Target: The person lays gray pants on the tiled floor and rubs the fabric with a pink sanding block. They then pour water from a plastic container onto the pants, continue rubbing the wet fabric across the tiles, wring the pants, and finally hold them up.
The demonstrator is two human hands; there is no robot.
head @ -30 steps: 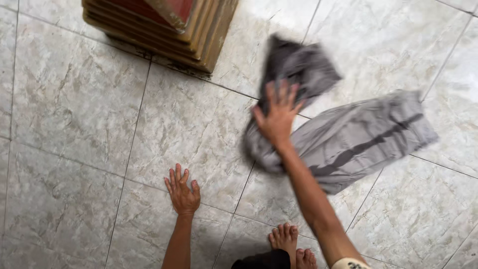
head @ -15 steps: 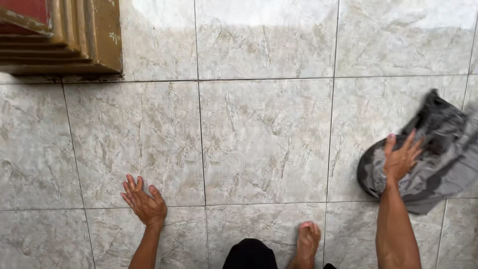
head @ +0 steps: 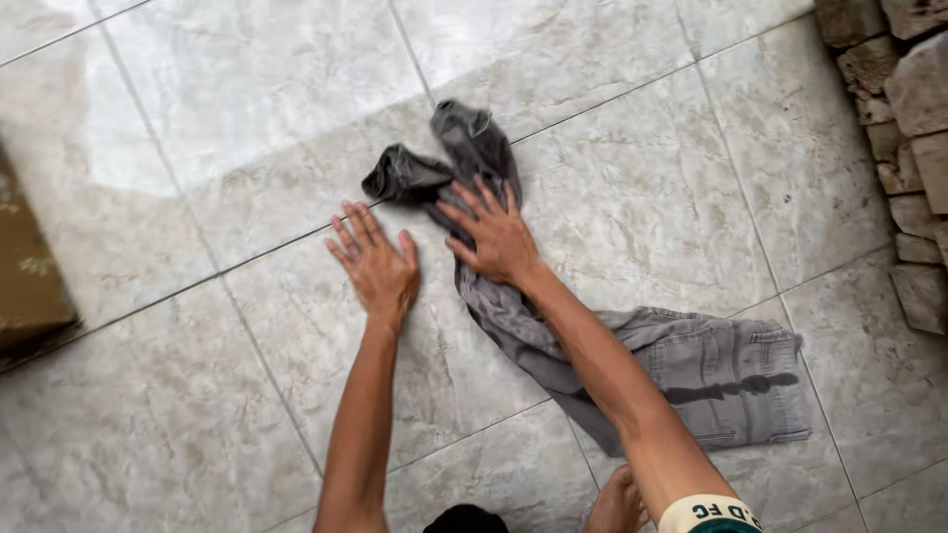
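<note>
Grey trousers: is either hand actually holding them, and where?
Neither grips them. The right hand presses flat on the grey trousers near their bunched end; the left hand lies flat on the tile floor.

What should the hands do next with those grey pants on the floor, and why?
Probably sweep the right hand sideways, dragging the grey pants over the tiled floor. It presses flat on the bunched end, while the left hand braces on bare tile beside it.

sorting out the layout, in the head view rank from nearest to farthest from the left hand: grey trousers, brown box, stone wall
1. grey trousers: just right of the left hand, bunched end by its fingertips.
2. brown box: at the left edge.
3. stone wall: at the far right edge.
</note>
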